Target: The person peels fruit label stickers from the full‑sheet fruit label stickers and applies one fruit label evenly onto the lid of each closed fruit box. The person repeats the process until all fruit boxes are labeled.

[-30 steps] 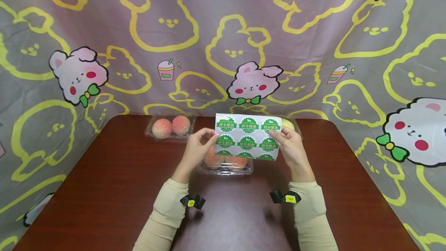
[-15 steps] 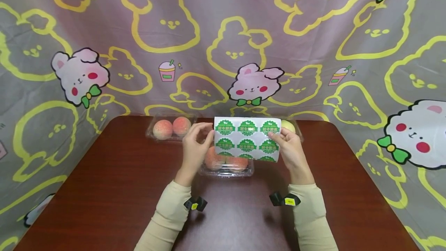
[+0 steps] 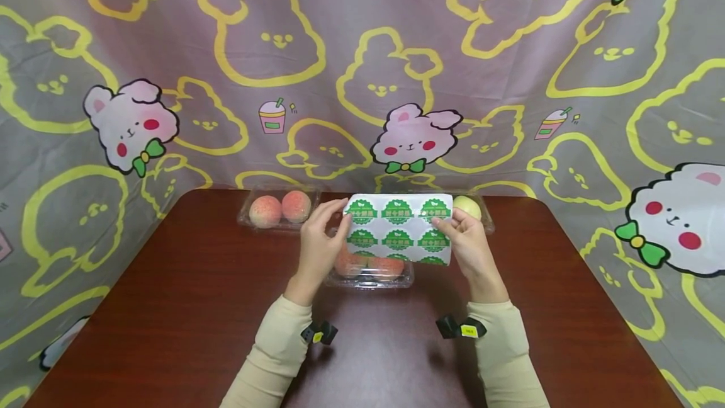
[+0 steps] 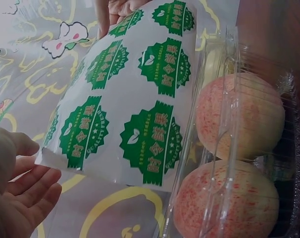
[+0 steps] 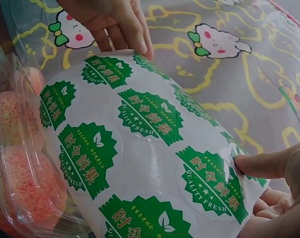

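Observation:
A white sheet of round green stickers (image 3: 398, 225) is held up between both hands, bowed along its length. At its upper left corner the left hand (image 3: 321, 241) pinches the edge with thumb and forefinger, the other fingers fanned behind; the left wrist view shows this corner slightly bent. The right hand (image 3: 472, 247) grips the opposite edge, its thumb (image 5: 261, 163) lying over a printed sticker and its fingers behind the sheet. Directly behind and below the sheet stands a clear plastic clamshell box (image 3: 370, 281) with two peaches (image 4: 239, 116), partly hidden by the sheet in the head view.
Another clear box with two peaches (image 3: 280, 208) stands at the table's back left. A box with a pale green fruit (image 3: 467, 208) is at the back right, partly behind the sheet and right hand. A patterned cloth (image 3: 306, 30) hangs around the dark wooden table (image 3: 170, 307).
The left fingers came slightly off the sheet's left edge, then closed on its upper left corner. The sheet has dipped a little and shifted slightly left. The right hand keeps its hold.

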Tool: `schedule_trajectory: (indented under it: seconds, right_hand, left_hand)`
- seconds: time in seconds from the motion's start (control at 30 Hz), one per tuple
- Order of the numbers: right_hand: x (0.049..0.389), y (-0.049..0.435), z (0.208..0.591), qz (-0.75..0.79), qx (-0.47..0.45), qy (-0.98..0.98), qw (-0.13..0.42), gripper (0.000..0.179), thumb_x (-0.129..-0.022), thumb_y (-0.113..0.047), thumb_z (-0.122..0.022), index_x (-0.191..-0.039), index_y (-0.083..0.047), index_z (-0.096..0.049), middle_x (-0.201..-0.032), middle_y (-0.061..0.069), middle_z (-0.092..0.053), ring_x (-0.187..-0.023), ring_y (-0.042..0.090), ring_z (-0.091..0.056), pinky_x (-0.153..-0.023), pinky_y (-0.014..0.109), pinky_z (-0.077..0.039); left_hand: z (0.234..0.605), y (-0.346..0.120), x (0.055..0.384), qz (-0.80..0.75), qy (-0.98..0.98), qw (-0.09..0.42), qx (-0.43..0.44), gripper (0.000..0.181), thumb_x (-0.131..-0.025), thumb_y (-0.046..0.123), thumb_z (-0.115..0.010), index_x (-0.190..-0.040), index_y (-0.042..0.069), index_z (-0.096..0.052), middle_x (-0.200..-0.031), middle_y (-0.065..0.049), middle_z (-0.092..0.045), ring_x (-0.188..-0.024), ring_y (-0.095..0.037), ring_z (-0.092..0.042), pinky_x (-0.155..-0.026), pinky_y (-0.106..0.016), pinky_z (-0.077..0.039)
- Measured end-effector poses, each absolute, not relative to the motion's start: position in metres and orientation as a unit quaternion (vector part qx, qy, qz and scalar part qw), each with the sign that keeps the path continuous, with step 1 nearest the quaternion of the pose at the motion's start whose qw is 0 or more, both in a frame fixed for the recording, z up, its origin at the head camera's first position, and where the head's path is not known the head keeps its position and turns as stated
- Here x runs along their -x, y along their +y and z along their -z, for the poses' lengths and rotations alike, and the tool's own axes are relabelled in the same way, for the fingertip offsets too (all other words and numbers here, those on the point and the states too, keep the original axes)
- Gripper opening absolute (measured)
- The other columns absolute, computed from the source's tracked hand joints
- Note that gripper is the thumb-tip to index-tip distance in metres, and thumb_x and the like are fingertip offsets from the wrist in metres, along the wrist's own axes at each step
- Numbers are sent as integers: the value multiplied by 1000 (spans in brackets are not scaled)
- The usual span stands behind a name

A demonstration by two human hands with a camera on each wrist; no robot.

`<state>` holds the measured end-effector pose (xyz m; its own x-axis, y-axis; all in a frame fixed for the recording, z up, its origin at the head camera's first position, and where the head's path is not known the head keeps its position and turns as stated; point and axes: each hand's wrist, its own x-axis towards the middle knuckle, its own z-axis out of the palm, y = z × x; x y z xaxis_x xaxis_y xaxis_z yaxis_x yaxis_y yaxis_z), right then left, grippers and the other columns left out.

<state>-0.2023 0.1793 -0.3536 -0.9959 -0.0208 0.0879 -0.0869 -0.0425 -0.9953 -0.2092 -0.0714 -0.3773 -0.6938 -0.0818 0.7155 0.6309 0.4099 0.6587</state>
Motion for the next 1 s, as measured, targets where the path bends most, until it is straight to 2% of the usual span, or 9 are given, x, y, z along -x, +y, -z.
schedule_trajectory:
  seconds: [0.17, 0.37, 0.47, 0.67, 1.0]
  right_hand:
    - [202, 177, 353, -715, -33, -698, 25, 23, -95, -4, -55, -116, 5, -52, -73, -21, -70, -71, -3, -66, -69, 17, -54]
    - [202, 176, 353, -712, -22, -701, 25, 18, -94, -4, -56, -112, 2, -55, -72, -22, -69, -70, -4, -66, -68, 17, -55]
    - [202, 175, 354, -712, -19, -701, 24, 18, -94, -4, -57, -112, 1, -55, -72, -22, -69, -70, -4, -66, -68, 17, -55]
    - [201, 173, 354, -712, -23, -701, 24, 17, -94, -3, -56, -111, 0, -55, -73, -21, -70, -71, -3, -67, -68, 18, -56]
    - [201, 171, 355, -714, -18, -700, 23, 12, -94, -3, -55, -106, -2, -57, -73, -20, -70, -71, -2, -68, -68, 19, -56]
  left_hand:
    - [377, -70, 209, 510, -770, 342, 176, 28, -86, 5, -69, -114, -1, -67, -108, -17, -69, -86, -25, -68, -70, -34, -60]
    - [376, -70, 208, 521, -770, 328, 168, 28, -86, 4, -69, -113, 0, -68, -104, -17, -68, -81, -23, -66, -67, -38, -59]
    - [376, -70, 208, 526, -770, 321, 165, 26, -86, 5, -69, -112, 0, -69, -104, -17, -69, -82, -23, -67, -69, -39, -60]
    - [376, -71, 207, 531, -770, 317, 157, 24, -86, 5, -69, -109, 0, -70, -104, -16, -66, -86, -24, -66, -75, -33, -60]
    - [378, -71, 210, 526, -771, 326, 151, 23, -85, 3, -70, -107, -2, -70, -102, -18, -69, -87, -27, -68, -75, -46, -59]
